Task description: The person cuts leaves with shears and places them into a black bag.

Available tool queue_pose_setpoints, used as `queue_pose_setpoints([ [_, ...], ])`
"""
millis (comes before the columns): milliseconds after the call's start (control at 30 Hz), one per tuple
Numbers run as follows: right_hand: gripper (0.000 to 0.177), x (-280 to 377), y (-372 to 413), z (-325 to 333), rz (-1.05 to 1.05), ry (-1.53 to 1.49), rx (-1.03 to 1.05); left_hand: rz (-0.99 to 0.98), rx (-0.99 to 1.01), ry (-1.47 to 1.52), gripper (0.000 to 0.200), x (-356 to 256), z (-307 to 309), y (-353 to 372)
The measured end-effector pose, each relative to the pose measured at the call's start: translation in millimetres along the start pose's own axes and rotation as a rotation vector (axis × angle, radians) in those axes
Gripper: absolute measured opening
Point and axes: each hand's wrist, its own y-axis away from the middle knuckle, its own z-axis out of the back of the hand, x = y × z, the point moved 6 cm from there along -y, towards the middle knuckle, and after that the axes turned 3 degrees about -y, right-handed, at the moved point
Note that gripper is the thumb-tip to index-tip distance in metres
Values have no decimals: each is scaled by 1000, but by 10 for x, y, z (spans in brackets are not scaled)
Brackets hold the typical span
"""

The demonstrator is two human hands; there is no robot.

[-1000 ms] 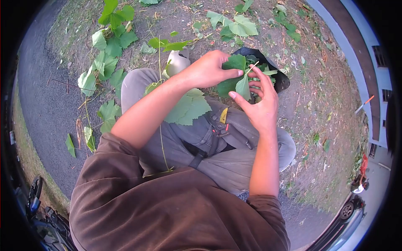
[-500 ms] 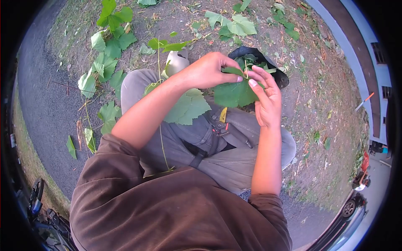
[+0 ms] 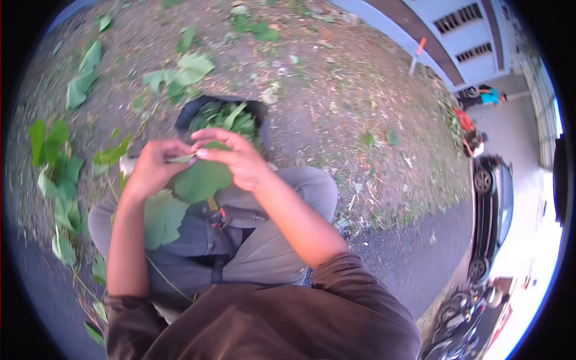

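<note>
A broad green leaf (image 3: 204, 182) hangs above my lap, pinched at its upper edge by both hands. My left hand (image 3: 153, 168) is closed with thumb and fingers on its left side. My right hand (image 3: 239, 161) grips the other side, and the fingertips of the two hands nearly meet. What lies right between the fingertips is too small to make out. A larger, paler leaf (image 3: 162, 220) rests over my left thigh, beside a thin vine stem (image 3: 171, 283). Just beyond my hands stands a dark bag (image 3: 259, 114) with several green leaves (image 3: 221, 117) inside.
A leafy vine (image 3: 66, 198) trails over the ground at left. More cut leaves (image 3: 183, 72) lie on the dirt ahead. Across my lap runs a dark strap with a red and yellow piece (image 3: 217, 213). A parked car (image 3: 492, 210), motorcycles (image 3: 459, 315) and people (image 3: 489, 96) are at far right.
My view has swung to the right, bringing the car and people into sight. My hands have come closer together on the leaf, and the bag's contents show more.
</note>
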Motion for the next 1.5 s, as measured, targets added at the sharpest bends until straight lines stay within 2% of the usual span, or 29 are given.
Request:
queue_pose_setpoints([
  [33, 35, -23, -1, -7, -10, -49, 7, -26, 19, -5, 17, -64, -43, -17],
  [67, 25, 94, 15, -41, 118, 150, -47, -36, -12, -26, 16, -110, -30, -8],
  [100, 25, 156, 46, -71, 127, 151, -52, -37, -48, -44, 14, -144, -7, 27],
  [167, 24, 405, 110, -158, 323, 708, -31, -68, -60, -96, 13, -267, 15, 52],
  [200, 26, 440, 135, -169, 367, 772, -48, 7, -94, -36, 13, -254, 31, 77],
  [233, 26, 425, 131, -150, 375, 781, -56, 78, -127, 25, 13, -227, 33, 79],
  [267, 27, 406, 128, -140, 392, 801, -91, -28, -211, 28, 16, -256, 34, 58],
  [300, 28, 390, 143, -127, 408, 815, -124, -32, -204, 26, 16, -269, 32, 73],
  [367, 30, 325, 142, -92, 332, 828, -143, -17, -230, -168, 17, -372, 87, 112],
  [400, 28, 288, 124, -73, 292, 747, -142, -24, -225, -170, 17, -375, 88, 97],
  [467, 27, 288, 119, -32, 252, 665, -144, -209, -237, -263, 17, -463, 86, 90],
  [567, 24, 317, 126, -101, 360, 814, -102, -262, -248, -282, 18, -509, 77, 85],
  [633, 23, 261, 109, -102, 334, 899, -105, -326, -242, -269, 16, -504, 82, 84],
  [667, 21, 249, 106, -107, 330, 813, -123, -336, -231, -246, 16, -457, 97, 78],
  [733, 20, 182, 111, -129, 233, 609, -123, -262, -215, -220, 20, -358, 122, 87],
  [767, 21, 137, 77, -114, 153, 508, -108, -94, -187, -188, 22, -233, 135, 85],
  [833, 21, 53, 25, -73, 180, 300, -85, 32, -195, -209, 30, -286, 164, 128],
  [933, 20, 59, 18, -36, 137, 300, -88, -131, -149, -53, 47, -294, 139, 82],
  [967, 20, 56, 10, -51, 129, 307, -79, -128, -160, -45, 47, -288, 165, 83],
  [1033, 25, 60, 24, -37, 121, 245, -98, -39, -56, 16, 48, -225, 109, 75],
  [1267, 36, 50, -5, -11, 123, 304, -103, -41, -73, 2, 46, -107, 120, 41],
  [1367, 46, 74, 36, -87, 177, 376, -131, -74, -112, -28, 45, -66, 161, 66],
  [1433, 46, 291, 94, -228, 316, 648, -187, -21, -156, -67, 50, -61, 238, 69],
  [1467, 46, 312, 91, -216, 320, 651, -182, -25, -161, -67, 50, -54, 255, 59],
  [1500, 41, 322, 82, -228, 322, 771, -110, -66, -159, -68, 51, -55, 260, 50],
])
